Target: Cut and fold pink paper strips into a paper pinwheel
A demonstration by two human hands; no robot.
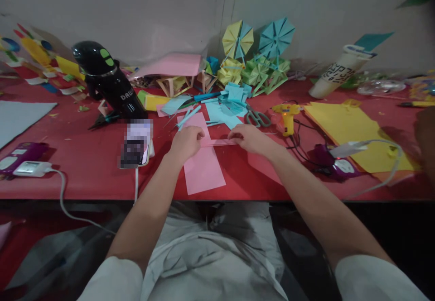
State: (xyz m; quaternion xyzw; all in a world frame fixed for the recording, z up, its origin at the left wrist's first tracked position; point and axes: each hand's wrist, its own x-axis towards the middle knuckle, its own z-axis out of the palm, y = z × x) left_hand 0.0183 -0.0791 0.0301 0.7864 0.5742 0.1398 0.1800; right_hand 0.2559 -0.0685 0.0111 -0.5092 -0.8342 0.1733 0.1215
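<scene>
Between my two hands stretches a narrow folded pink paper strip (219,142). My left hand (186,143) pinches its left end, and my right hand (248,139) has its fingers closed on the right end. Below the strip lies a longer pink paper sheet (204,169), flat on the red table (234,174). Another pink sheet (265,167) is partly hidden under my right forearm. Just beyond my hands are cut blue papers (222,113) and thin rolled blue paper sticks (188,117). Grey-handled scissors (258,118) rest beyond my right hand.
A yellow glue gun (287,117) and yellow sheets (353,131) lie to the right, near a purple power strip (340,167). A phone (137,145) and black bottle (108,81) stand left. Folded paper umbrellas (277,38) and a cup (336,72) line the back.
</scene>
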